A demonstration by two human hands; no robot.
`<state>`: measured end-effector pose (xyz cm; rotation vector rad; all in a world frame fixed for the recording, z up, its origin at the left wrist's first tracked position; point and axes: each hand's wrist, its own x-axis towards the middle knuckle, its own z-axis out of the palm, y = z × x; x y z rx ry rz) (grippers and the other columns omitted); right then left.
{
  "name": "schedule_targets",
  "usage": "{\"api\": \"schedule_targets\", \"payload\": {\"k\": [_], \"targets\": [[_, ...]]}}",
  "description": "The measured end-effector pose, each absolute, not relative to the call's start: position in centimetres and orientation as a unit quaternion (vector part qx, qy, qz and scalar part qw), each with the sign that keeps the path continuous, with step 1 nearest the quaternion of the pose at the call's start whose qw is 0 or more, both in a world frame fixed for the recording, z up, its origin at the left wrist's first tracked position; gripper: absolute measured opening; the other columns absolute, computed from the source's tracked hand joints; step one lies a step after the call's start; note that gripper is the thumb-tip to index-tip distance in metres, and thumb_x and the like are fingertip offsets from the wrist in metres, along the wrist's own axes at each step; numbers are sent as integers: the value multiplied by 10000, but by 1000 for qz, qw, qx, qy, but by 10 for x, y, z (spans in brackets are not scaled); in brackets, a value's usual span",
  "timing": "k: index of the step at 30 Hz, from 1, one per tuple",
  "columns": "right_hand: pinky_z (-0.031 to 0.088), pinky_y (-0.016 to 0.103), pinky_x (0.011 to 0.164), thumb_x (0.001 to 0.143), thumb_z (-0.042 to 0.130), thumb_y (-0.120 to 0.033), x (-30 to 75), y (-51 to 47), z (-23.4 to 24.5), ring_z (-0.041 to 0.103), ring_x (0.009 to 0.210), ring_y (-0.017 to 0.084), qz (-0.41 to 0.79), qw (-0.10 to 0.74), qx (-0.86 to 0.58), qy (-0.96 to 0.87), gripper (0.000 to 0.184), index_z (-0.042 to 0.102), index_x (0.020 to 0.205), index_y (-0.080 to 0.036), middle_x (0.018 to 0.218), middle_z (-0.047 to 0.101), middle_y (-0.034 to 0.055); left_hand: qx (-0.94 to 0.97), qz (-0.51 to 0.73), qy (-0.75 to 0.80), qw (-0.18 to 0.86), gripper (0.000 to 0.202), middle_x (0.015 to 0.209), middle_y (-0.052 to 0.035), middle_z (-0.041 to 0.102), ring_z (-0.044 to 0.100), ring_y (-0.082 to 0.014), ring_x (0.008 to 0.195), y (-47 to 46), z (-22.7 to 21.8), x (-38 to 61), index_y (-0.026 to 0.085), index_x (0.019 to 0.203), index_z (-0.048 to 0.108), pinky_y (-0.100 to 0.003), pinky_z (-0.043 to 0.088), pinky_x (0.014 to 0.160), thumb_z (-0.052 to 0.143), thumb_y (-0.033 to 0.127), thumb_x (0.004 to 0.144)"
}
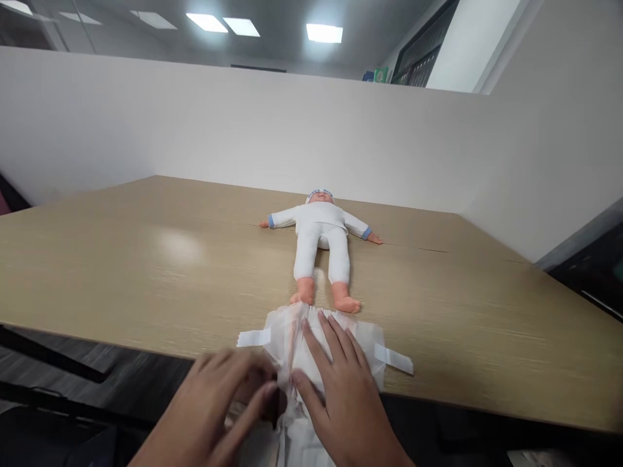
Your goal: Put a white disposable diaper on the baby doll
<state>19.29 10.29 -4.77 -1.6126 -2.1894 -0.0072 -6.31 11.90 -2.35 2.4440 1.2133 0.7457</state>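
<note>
At the near edge of a pale wooden table point(146, 259), seen from a camera on the person's head, two bare hands rest on a white diaper point(282, 334). The diaper lies opened out across the table's near edge, with its far end on the tabletop and its near end hanging over the edge toward the person. Two white tape tabs stick out from its sides, one to the left point(254, 338) and one to the right point(393, 359).

The right hand point(341, 395) lies palm down on the middle of the diaper. Its fingers are straight, slightly spread, and point away toward the far side of the table, pressing the material flat. The left hand point(219, 402) sits just beside it, to the left and a little nearer. Its fingers are curled and bunched together against the diaper's near, crumpled part, with the thumb tip close to the right hand's thumb. The hand is blurred, so I cannot tell whether it pinches the material or only touches it.

Just beyond the diaper's far end lies a baby doll point(321, 240), flat on its back in a white suit with blue cuffs and a white cap. Its arms are stretched out to each side, its head points away, and its bare feet nearly touch the diaper's far edge.

Behind the table stands a plain white partition wall point(243, 130). Above it, ceiling lights point(324, 32) glow.
</note>
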Motion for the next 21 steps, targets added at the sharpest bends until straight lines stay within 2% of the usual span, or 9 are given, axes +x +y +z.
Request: {"api": "schedule_targets", "payload": {"k": [3,6,9,11,12,14,16,18,21], "targets": [[498,669,1277,1114,581,-461,194,106,-46,430,1663,387,-21,211,-568,-795,672,433,1759,-342,1815,427,84,888,251,386,14,310,1427,-105,727,669,-303,1281,188,9,-50,257,1418,653,-457,545,1082,525,241,1137],[554,679,1212,1093,612,-471,197,111,-48,502,1610,416,-41,227,-552,-801,676,467,1742,-348,1786,475,100,939,177,281,-87,661,1739,-153,491,526,-355,1538,258,27,-23,289,1666,477,-511,491,1193,581,71,1051],[601,675,1150,1047,671,-516,202,117,-56,567,1551,450,-57,243,-538,-805,732,482,1736,-356,1759,510,110,973,99,171,-119,1040,1876,-116,283,409,-387,1656,304,30,11,380,1745,358,-513,425,1274,778,9,869],[617,666,1130,1013,714,-539,207,120,-65,597,1522,460,-70,244,-531,-809,793,464,1746,-368,1755,514,111,984,85,104,-113,1134,1889,-85,265,382,-400,1678,320,27,32,398,1731,390,-505,387,1310,876,33,774],[621,659,1126,994,739,-546,209,122,-70,611,1509,460,-77,243,-527,-810,830,447,1753,-377,1755,513,109,988,87,77,-105,1115,1880,-76,294,383,-398,1679,325,24,40,383,1707,439,-492,382,1316,905,56,748],[632,641,1116,952,790,-577,213,125,-81,649,1470,458,-85,245,-517,-816,911,417,1764,-398,1748,522,104,991,95,34,-89,939,1836,-71,398,416,-385,1659,332,19,53,322,1596,581,-471,390,1310,912,103,745],[642,615,1104,921,818,-616,214,127,-90,688,1429,445,-91,248,-509,-819,951,416,1761,-418,1723,555,95,991,105,5,-77,639,1747,-74,538,489,-367,1597,337,16,61,272,1426,695,-469,414,1279,856,151,819],[630,603,1123,909,829,-651,214,127,-95,695,1422,435,-91,246,-523,-811,945,445,1744,-433,1705,576,83,990,125,-13,-65,366,1599,-77,680,571,-352,1503,342,17,66,256,1295,741,-479,444,1227,752,193,934],[585,608,1182,922,823,-672,216,134,-97,665,1465,425,-86,233,-551,-797,926,455,1738,-434,1723,548,73,987,160,-16,-19,281,1411,-76,781,630,-347,1389,348,28,68,250,1266,742,-486,484,1141,670,215,997]]}}
